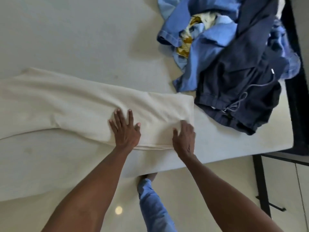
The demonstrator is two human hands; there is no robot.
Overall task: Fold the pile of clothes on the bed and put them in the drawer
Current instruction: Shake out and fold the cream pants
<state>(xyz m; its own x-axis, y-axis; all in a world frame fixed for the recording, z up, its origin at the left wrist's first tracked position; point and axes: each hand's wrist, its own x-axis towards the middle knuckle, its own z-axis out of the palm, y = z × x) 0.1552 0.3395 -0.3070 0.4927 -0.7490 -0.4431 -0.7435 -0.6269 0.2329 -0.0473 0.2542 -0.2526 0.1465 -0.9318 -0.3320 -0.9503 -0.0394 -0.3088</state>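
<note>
Both hands on bed: left hand (125,131) flat, fingers spread, pressing long cream knit garment (80,104); right hand (184,139) blurred, grip unclear. Risk: smoothing drags fabric, skewing fold; unfolded blue clothes pile (225,52) nearby.

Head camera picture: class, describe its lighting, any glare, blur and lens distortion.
In the head view the light is soft and even, with only faint shadows under the hands; a round glare spot shines on the glossy floor; the right hand has motion-blurred fingertips, the left hand is sharper; the wide lens tilts and bends the bed edge, and the clothes pile looks slightly soft.
</note>
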